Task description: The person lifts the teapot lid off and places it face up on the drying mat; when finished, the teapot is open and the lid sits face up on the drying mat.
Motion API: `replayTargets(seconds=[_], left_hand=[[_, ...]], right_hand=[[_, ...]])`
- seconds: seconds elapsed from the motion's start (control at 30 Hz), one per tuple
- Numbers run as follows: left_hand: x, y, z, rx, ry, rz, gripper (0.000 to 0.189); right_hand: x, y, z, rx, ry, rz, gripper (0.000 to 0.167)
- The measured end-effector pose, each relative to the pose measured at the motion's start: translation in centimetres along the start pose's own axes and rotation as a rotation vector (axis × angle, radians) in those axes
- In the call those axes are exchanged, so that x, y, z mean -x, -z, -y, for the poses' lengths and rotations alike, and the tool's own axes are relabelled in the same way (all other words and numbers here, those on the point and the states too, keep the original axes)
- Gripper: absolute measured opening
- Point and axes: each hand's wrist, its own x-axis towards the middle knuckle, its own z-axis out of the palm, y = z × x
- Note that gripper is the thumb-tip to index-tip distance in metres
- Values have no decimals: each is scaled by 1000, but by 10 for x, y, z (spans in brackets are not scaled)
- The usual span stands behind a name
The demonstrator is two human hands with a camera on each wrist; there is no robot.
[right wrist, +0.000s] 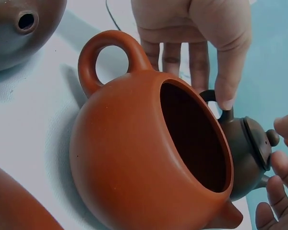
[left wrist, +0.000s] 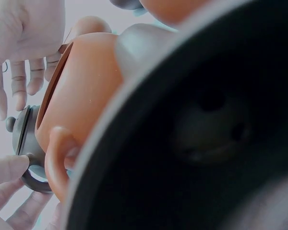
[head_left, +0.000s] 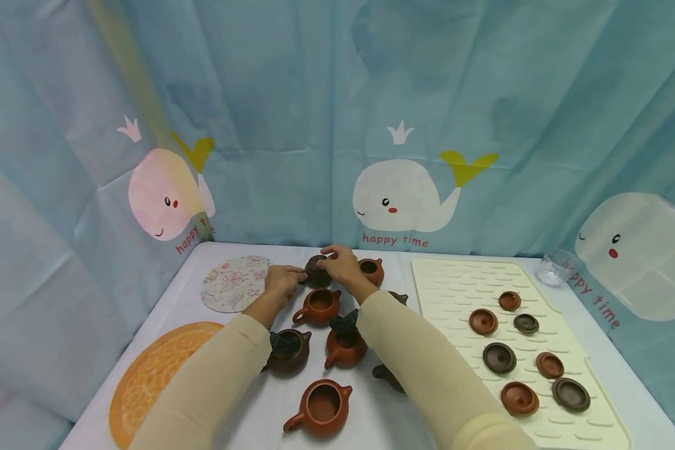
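Observation:
A small dark brown teapot (head_left: 317, 275) with its lid (right wrist: 257, 139) on stands at the far side of the table. My left hand (head_left: 284, 281) pinches its handle (right wrist: 211, 94) between thumb and fingers. On the lid's other side is my right hand (head_left: 342, 265), fingers mostly straight, with fingertips close to the round knob (right wrist: 272, 138); the knob looks free of them. A lidless reddish-brown teapot (head_left: 322, 305) stands just in front of the dark one. Close to the left wrist camera, a dark pot interior (left wrist: 211, 129) with holes fills much of that view.
More lidless teapots (head_left: 322, 409) stand on the white table, some partly hidden under my right sleeve. Several loose lids (head_left: 499, 357) lie on a cream mat (head_left: 450, 281) at right. A clear glass (head_left: 554, 269), a round patterned mat (head_left: 233, 284) and an orange mat (head_left: 152, 369) flank them.

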Motion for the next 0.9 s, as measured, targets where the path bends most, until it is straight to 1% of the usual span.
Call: replayTargets(seconds=[0.2, 0.47, 0.63, 0.73, 0.9], left_hand=[[1, 2, -1, 5, -13, -2, 20], [2, -1, 0, 14, 15, 3, 20], [1, -2, 1, 11, 21, -6, 20], [1, -1, 1, 13, 18, -8, 20], [1, 0, 2, 4, 12, -1, 19]], right_hand=[[-3, -3, 5, 37, -16, -9, 28], [-5, -5, 8, 157, -22, -24, 26], [-7, -7, 8, 186, -21, -26, 23], [-8, -8, 6, 209, -1, -34, 21], [-8, -8, 6, 266, 59, -48, 17]])
